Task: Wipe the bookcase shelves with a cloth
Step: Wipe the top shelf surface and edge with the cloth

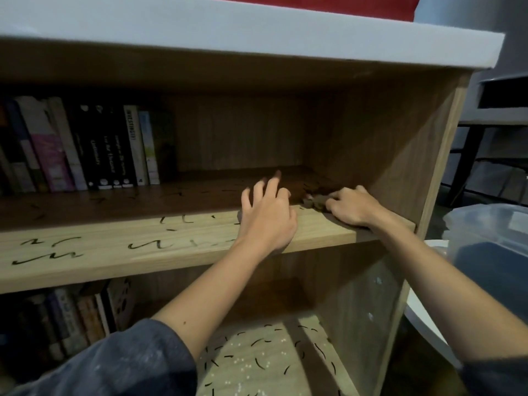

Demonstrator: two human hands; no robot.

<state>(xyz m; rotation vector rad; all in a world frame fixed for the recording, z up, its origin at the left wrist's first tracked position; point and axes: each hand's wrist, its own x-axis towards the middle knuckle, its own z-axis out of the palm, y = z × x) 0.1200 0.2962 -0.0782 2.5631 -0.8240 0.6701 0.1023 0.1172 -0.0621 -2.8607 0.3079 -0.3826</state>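
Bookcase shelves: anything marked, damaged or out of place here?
Yes: short black squiggly marks are scattered across the light wooden middle shelf and the lower shelf, like scribbles on bare wood. The right hand grips a crumpled brown cloth in the right corner.

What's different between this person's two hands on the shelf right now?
The left hand has its fingers spread and lifted and holds nothing, while the right hand has its fingers curled on a brown cloth. The left hand sits nearer the middle of the shelf, and the right hand is close to the bookcase's right side wall. Both rest on the same pen-marked shelf, near its front edge.
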